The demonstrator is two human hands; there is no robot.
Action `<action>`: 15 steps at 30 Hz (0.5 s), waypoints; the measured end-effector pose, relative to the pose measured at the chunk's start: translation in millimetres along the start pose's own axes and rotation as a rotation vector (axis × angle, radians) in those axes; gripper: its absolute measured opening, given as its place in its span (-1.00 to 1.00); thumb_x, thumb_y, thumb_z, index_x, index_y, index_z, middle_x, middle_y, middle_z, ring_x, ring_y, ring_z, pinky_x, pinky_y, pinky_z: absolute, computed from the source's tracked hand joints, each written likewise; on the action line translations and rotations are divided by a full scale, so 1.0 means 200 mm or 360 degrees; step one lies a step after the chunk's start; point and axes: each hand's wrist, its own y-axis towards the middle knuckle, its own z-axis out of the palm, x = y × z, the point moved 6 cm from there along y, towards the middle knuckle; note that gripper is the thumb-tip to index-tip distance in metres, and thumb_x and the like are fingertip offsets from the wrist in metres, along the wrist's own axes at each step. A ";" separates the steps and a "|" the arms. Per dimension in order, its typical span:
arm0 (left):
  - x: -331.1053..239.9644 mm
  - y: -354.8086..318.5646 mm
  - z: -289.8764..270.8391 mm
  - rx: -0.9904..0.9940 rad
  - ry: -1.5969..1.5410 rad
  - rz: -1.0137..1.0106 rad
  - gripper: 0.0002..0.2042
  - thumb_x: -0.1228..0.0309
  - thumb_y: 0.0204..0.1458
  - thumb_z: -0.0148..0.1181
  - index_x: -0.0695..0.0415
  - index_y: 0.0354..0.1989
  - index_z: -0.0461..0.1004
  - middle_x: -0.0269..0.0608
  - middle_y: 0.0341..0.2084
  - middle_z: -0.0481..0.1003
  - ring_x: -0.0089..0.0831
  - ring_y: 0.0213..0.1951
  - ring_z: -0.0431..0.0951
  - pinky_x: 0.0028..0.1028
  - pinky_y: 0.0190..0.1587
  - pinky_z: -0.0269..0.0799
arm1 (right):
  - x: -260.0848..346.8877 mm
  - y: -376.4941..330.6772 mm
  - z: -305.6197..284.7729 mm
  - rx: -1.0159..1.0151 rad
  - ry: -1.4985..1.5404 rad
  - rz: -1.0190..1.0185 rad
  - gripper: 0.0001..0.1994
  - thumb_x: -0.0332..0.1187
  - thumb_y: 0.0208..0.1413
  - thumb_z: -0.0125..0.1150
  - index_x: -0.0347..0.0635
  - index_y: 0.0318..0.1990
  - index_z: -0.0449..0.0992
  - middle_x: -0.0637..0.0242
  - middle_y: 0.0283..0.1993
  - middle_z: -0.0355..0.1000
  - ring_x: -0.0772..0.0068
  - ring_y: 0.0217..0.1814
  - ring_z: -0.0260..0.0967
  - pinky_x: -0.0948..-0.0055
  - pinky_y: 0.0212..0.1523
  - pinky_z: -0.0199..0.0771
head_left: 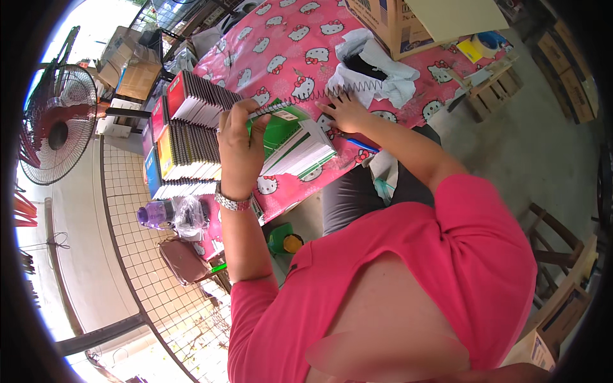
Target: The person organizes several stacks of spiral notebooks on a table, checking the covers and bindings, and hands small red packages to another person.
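My left hand (239,143) grips the near edge of a green-covered notebook (287,137) with a thick white page block, held on the pink cartoon-print tablecloth (281,38). A black wire spiral (348,89) runs along the notebook's far edge. My right hand (345,112) rests fingers-down on that spiral, next to a heap of white paper (383,70). A blue pen (363,145) lies on the cloth under my right forearm.
Stacks of bound notebooks with red, yellow and blue covers (182,134) stand left of my left hand. A cardboard box (396,22) sits at the table's back. A purple bottle (156,214), a fan (57,124) and a wire fence (147,268) are at the left.
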 end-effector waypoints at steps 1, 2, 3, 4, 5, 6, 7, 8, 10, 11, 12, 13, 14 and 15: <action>-0.01 0.01 0.00 0.0010 -0.0013 0.0026 -0.75 0.30 0.11 0.22 0.17 -0.14 0.44 -0.13 -0.29 0.51 -0.09 -0.25 0.45 -0.21 -0.17 0.34 | -0.02 0.03 -0.02 0.0209 0.0038 0.0000 -0.35 0.03 0.15 0.07 0.16 0.39 0.14 -0.03 0.45 0.00 -0.22 0.51 -0.17 -0.32 0.40 -0.29; -0.02 0.03 0.00 0.0020 -0.0025 0.0053 -0.77 0.32 0.10 0.23 0.18 -0.15 0.45 -0.13 -0.29 0.51 -0.09 -0.25 0.44 -0.22 -0.16 0.34 | -0.03 0.07 -0.04 0.0418 0.0075 0.0001 -0.37 0.03 0.15 0.06 0.17 0.38 0.16 -0.03 0.45 -0.01 -0.17 0.52 -0.15 -0.31 0.39 -0.26; -0.04 0.06 0.00 0.0035 -0.0043 0.0092 -0.78 0.33 0.09 0.24 0.18 -0.17 0.46 -0.12 -0.30 0.51 -0.09 -0.25 0.44 -0.22 -0.16 0.34 | -0.11 0.15 -0.11 0.0433 0.0310 0.0145 -0.41 0.04 0.16 0.07 0.13 0.33 0.24 -0.03 0.38 0.11 -0.07 0.45 0.00 -0.16 0.38 -0.11; -0.04 0.06 -0.01 0.0028 -0.0008 0.0138 -0.78 0.35 0.06 0.26 0.18 -0.18 0.46 -0.13 -0.31 0.51 -0.10 -0.25 0.44 -0.22 -0.16 0.34 | -0.12 0.23 -0.28 0.0374 0.0615 0.0138 -0.45 0.05 0.16 0.09 0.09 0.26 0.33 0.02 0.29 0.23 0.04 0.35 0.13 0.00 0.32 0.03; -0.04 0.07 -0.02 0.0020 0.0024 0.0185 -0.77 0.36 0.04 0.28 0.18 -0.19 0.47 -0.13 -0.32 0.50 -0.10 -0.26 0.44 -0.23 -0.16 0.34 | -0.13 0.30 -0.46 0.0317 0.0918 0.0124 -0.49 0.07 0.15 0.11 0.04 0.18 0.42 0.07 0.20 0.34 0.15 0.25 0.27 0.16 0.27 0.16; -0.02 0.04 -0.02 0.0015 0.0057 0.0200 -0.77 0.38 0.02 0.31 0.18 -0.20 0.47 -0.14 -0.33 0.50 -0.10 -0.26 0.44 -0.23 -0.16 0.34 | -0.08 0.32 -0.74 0.0200 0.1292 -0.0035 -0.51 0.09 0.14 0.14 -0.03 0.08 0.52 0.16 0.08 0.46 0.27 0.12 0.38 0.33 0.18 0.28; 0.02 0.02 -0.04 -0.0057 0.0030 0.0165 -0.76 0.38 0.01 0.32 0.20 -0.21 0.48 -0.13 -0.32 0.50 -0.12 -0.25 0.45 -0.26 -0.16 0.34 | 0.01 0.28 -1.00 0.0095 0.1871 -0.0294 -0.51 0.08 0.11 0.19 -0.10 0.00 0.55 0.26 -0.03 0.51 0.36 0.03 0.41 0.41 0.12 0.31; 0.04 0.00 -0.05 -0.0130 0.0003 0.0152 -0.75 0.38 0.00 0.33 0.22 -0.21 0.48 -0.13 -0.32 0.50 -0.13 -0.24 0.45 -0.28 -0.17 0.35 | 0.08 0.21 -1.21 -0.0041 0.2443 -0.0556 -0.51 0.08 0.07 0.24 -0.17 -0.08 0.59 0.36 -0.14 0.55 0.45 -0.07 0.44 0.49 0.05 0.33; 0.08 0.00 -0.06 -0.0160 -0.0005 0.0071 -0.74 0.36 -0.03 0.37 0.24 -0.23 0.49 -0.12 -0.32 0.50 -0.17 -0.24 0.46 -0.32 -0.17 0.36 | 0.22 0.13 -1.34 0.0315 0.2570 -0.0729 -0.54 0.04 0.07 0.26 -0.20 -0.11 0.59 0.39 -0.14 0.54 0.52 -0.06 0.42 0.47 0.04 0.33; 0.11 -0.01 -0.05 -0.0121 0.0013 -0.0014 -0.72 0.35 -0.05 0.39 0.24 -0.25 0.50 -0.13 -0.33 0.50 -0.18 -0.25 0.47 -0.33 -0.18 0.36 | 0.27 0.11 -1.36 0.0505 0.2625 -0.0815 -0.55 0.01 0.07 0.27 -0.22 -0.12 0.59 0.41 -0.14 0.53 0.55 -0.05 0.42 0.46 0.04 0.33; 0.13 -0.01 -0.05 -0.0088 0.0026 -0.0094 -0.71 0.34 -0.07 0.41 0.24 -0.27 0.51 -0.13 -0.34 0.49 -0.19 -0.25 0.47 -0.34 -0.18 0.36 | 0.26 0.11 -1.36 0.0454 0.2384 -0.0745 -0.56 -0.01 0.07 0.28 -0.23 -0.11 0.58 0.39 -0.14 0.53 0.55 -0.04 0.42 0.47 0.06 0.33; 0.12 -0.01 -0.05 -0.0100 0.0022 -0.0097 -0.72 0.34 -0.07 0.41 0.24 -0.27 0.51 -0.14 -0.36 0.49 -0.20 -0.26 0.47 -0.34 -0.18 0.36 | 0.25 0.12 -1.36 0.0403 0.2144 -0.0677 -0.56 -0.03 0.08 0.28 -0.24 -0.10 0.58 0.37 -0.13 0.54 0.54 -0.03 0.41 0.48 0.08 0.32; 0.11 -0.01 -0.05 -0.0113 0.0019 -0.0102 -0.73 0.35 -0.07 0.41 0.24 -0.28 0.52 -0.14 -0.38 0.48 -0.21 -0.27 0.46 -0.34 -0.18 0.36 | 0.23 0.13 -1.36 0.0353 0.1903 -0.0610 -0.57 -0.05 0.08 0.29 -0.25 -0.09 0.58 0.36 -0.12 0.54 0.54 -0.01 0.41 0.50 0.10 0.32; 0.11 -0.01 -0.05 -0.0117 0.0017 -0.0111 -0.74 0.36 -0.07 0.40 0.24 -0.29 0.53 -0.15 -0.39 0.48 -0.22 -0.28 0.46 -0.35 -0.19 0.36 | 0.26 0.10 -1.39 0.0658 0.2743 -0.0805 -0.56 -0.07 0.07 0.31 -0.23 -0.03 0.57 0.35 -0.03 0.54 0.54 0.04 0.39 0.51 0.14 0.29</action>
